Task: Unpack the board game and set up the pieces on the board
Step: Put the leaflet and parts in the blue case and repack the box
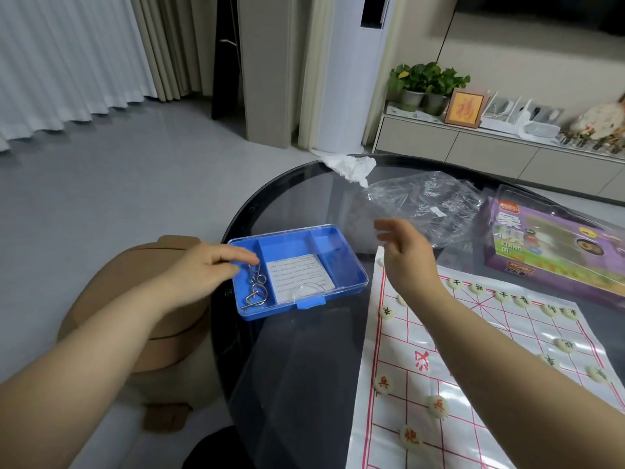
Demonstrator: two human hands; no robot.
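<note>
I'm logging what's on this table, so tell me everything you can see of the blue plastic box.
The blue plastic box is shallow, rectangular, with clear edging, inner dividers and a blue latch tab on its near side. It lies flat on the dark glass table, left of the game sheet. A printed paper lies in its middle compartment, a metal wire puzzle in its left one. The left hand reaches the puzzle's top; grip unclear.

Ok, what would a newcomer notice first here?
A bright blue box sits at the table's left edge, the left hand over the wire puzzle in it. Right of it lies a red-lined board with pale round pieces, the right hand open above its far corner.
</note>
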